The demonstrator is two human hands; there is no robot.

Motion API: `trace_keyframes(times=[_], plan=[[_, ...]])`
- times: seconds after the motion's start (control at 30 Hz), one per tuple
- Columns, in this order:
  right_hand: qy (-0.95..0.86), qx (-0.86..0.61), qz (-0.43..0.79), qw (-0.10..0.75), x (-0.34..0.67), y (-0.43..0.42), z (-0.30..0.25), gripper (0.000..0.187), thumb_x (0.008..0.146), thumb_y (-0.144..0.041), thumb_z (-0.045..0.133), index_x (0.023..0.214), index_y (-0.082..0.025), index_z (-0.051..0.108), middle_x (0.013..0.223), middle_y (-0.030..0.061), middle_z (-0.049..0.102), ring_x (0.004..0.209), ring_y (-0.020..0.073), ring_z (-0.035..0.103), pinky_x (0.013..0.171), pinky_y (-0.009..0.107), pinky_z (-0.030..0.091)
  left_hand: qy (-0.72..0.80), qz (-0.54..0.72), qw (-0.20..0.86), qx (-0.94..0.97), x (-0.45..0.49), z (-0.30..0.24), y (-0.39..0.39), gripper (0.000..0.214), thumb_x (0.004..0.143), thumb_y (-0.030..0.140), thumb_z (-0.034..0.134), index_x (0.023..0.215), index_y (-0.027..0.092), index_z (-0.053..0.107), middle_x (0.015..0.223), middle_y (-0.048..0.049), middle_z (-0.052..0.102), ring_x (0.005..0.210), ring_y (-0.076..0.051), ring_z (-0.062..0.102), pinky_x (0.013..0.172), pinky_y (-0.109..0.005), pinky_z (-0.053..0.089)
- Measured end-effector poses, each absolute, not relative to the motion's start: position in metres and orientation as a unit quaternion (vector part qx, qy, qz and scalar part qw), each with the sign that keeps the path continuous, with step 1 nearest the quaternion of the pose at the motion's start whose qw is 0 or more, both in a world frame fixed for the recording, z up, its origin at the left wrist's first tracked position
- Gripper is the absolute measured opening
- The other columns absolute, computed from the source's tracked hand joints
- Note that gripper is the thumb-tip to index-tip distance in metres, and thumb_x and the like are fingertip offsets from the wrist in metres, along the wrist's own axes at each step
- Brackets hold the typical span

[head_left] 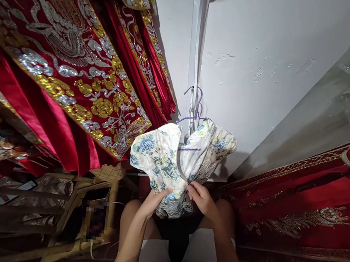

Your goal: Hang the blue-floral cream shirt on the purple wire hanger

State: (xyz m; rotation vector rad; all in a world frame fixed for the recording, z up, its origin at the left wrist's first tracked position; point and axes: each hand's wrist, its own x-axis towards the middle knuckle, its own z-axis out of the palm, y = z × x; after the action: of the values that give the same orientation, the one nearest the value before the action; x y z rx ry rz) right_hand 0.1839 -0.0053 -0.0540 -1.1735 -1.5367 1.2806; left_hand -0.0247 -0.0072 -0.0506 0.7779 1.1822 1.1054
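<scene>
A cream garment with a blue flower print (166, 155) hangs on a purple wire hanger (195, 116) against the white wall. My left hand (155, 200) grips its lower left part, fingers pressed into the cloth. My right hand (201, 198) pinches the fabric at the middle front, fingers curled on it. Both hands meet just below the garment's open front.
Red robes with gold and silver embroidery (75, 66) hang at the left, close to the garment. More red embroidered cloth (305, 203) lies at the right. A wooden rack (70, 203) stands at the lower left. My knees (131, 214) are below the hands.
</scene>
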Motion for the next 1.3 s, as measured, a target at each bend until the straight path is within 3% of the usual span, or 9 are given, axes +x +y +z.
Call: trace_keyframes(times=[0.17, 0.3, 0.37, 0.5, 0.63, 0.8, 0.93, 1.0, 1.3], plan=[[-0.608, -0.471, 0.475, 0.428, 0.172, 0.005, -0.046, 0.031, 0.094, -0.040, 0.051, 0.069, -0.022, 0.047, 0.062, -0.0042, 0.043, 0.060, 0.0130, 0.041, 0.060, 0.027, 0.032, 0.555, 0.540, 0.534, 0.338, -0.026, -0.054, -0.008, 0.052, 0.066, 0.032, 0.088, 0.112, 0.018, 0.069, 0.109, -0.0123, 0.075, 0.116, -0.033, 0.067, 0.109, -0.049, 0.048], [-0.485, -0.476, 0.544, 0.492, 0.162, -0.014, -0.061, 0.031, 0.088, -0.046, 0.052, 0.067, -0.023, 0.050, 0.052, -0.0062, 0.037, 0.049, 0.0117, 0.035, 0.051, 0.026, 0.029, 0.578, 0.723, 0.132, 0.354, -0.026, -0.072, -0.009, 0.041, 0.074, 0.031, 0.081, 0.107, 0.019, 0.060, 0.114, -0.0099, 0.067, 0.114, -0.027, 0.064, 0.105, -0.045, 0.049], [-0.457, -0.470, 0.568, 0.498, 0.161, -0.021, -0.063, 0.031, 0.087, -0.046, 0.053, 0.066, -0.023, 0.049, 0.049, -0.0068, 0.037, 0.046, 0.0111, 0.034, 0.049, 0.026, 0.029, 0.551, 0.700, 0.049, 0.452, -0.019, -0.082, -0.013, 0.033, 0.080, 0.027, 0.077, 0.107, 0.020, 0.059, 0.115, -0.0093, 0.064, 0.113, -0.024, 0.062, 0.103, -0.042, 0.049], [-0.475, -0.472, 0.596, 0.443, 0.161, -0.022, -0.059, 0.031, 0.086, -0.042, 0.053, 0.061, -0.023, 0.049, 0.041, -0.0073, 0.041, 0.039, 0.0094, 0.034, 0.046, 0.025, 0.028, 0.511, 0.558, 0.204, 0.621, 0.013, -0.098, -0.018, 0.032, 0.085, 0.025, 0.068, 0.116, 0.019, 0.060, 0.104, -0.0085, 0.067, 0.096, -0.022, 0.067, 0.088, -0.037, 0.055], [-0.501, -0.482, 0.598, 0.399, 0.165, -0.017, -0.052, 0.030, 0.087, -0.039, 0.053, 0.063, -0.021, 0.056, 0.039, -0.0056, 0.048, 0.036, 0.0091, 0.037, 0.045, 0.024, 0.029, 0.504, 0.588, 0.265, 0.575, 0.041, -0.098, -0.011, 0.021, 0.086, 0.024, 0.065, 0.106, 0.020, 0.059, 0.084, -0.0014, 0.064, 0.076, -0.017, 0.064, 0.074, -0.029, 0.054], [-0.505, -0.473, 0.590, 0.417, 0.172, -0.013, -0.051, 0.032, 0.087, -0.045, 0.056, 0.068, -0.020, 0.060, 0.039, -0.0064, 0.047, 0.037, 0.0091, 0.039, 0.045, 0.023, 0.032, 0.456, 0.556, 0.370, 0.588, 0.052, -0.091, -0.008, 0.036, 0.086, 0.024, 0.065, 0.121, 0.021, 0.054, 0.095, -0.0036, 0.071, 0.086, -0.018, 0.068, 0.081, -0.031, 0.054], [-0.489, -0.471, 0.595, 0.431, 0.180, -0.007, -0.049, 0.032, 0.084, -0.045, 0.059, 0.066, -0.019, 0.060, 0.041, -0.0054, 0.049, 0.038, 0.0092, 0.040, 0.045, 0.023, 0.032, 0.493, 0.536, 0.370, 0.576, 0.055, -0.090, -0.009, 0.008, 0.089, 0.027, 0.061, 0.094, 0.020, 0.059, 0.080, -0.0010, 0.065, 0.073, -0.016, 0.063, 0.070, -0.027, 0.050], [-0.471, -0.478, 0.594, 0.444, 0.189, 0.004, -0.036, 0.030, 0.082, -0.044, 0.060, 0.065, -0.020, 0.060, 0.041, -0.0051, 0.049, 0.038, 0.0095, 0.038, 0.043, 0.024, 0.031, 0.511, 0.510, 0.361, 0.590, 0.057, -0.087, -0.009, 0.009, 0.090, 0.027, 0.058, 0.083, 0.021, 0.057, 0.075, -0.0008, 0.060, 0.070, -0.016, 0.058, 0.067, -0.027, 0.047], [-0.518, -0.460, 0.445, 0.567, 0.211, 0.071, 0.101, 0.036, 0.086, -0.041, 0.060, 0.057, -0.019, 0.059, 0.046, -0.0023, 0.052, 0.042, 0.0087, 0.037, 0.047, 0.025, 0.037, 0.469, 0.397, 0.341, 0.712, 0.063, -0.077, 0.003, 0.012, 0.086, 0.012, 0.048, 0.082, 0.022, 0.054, 0.083, -0.0041, 0.062, 0.076, -0.019, 0.057, 0.071, -0.028, 0.044]])
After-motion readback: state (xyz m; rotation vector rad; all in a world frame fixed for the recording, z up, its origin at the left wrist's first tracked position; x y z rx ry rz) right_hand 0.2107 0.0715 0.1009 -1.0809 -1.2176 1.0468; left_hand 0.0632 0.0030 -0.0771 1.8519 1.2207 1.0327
